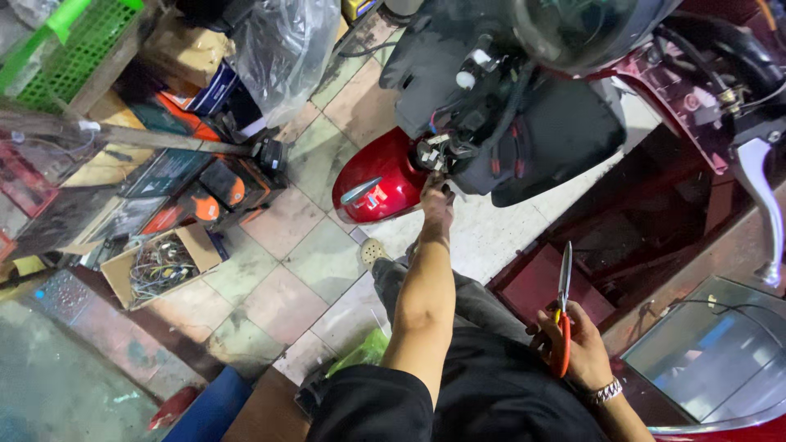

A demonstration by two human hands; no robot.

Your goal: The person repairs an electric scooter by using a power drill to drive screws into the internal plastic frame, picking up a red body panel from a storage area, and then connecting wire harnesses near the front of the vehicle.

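Red scooter [524, 123] standing on the tiled floor [278, 278], cardboard box of wires [160, 266] sitting by the shelves, left hand [436, 200] pinching the wiring bundle [438, 151] behind its front panel, right hand [573, 344] clenching orange-handled scissors [563, 307], blades pointing up

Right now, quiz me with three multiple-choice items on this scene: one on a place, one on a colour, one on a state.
1. Where is the left hand?
A. at the wiring behind the scooter's red fender
B. in the cardboard box
C. on the brake lever

2. What colour are the scissors' handles?
A. blue
B. orange
C. black

3. How does the right hand hold the scissors?
A. blades down
B. flat on the floor
C. blades up

Answers: 1 A, the arm stretches out to the wires. 2 B, orange loops show in the fingers. 3 C, the blades rise above the hand.
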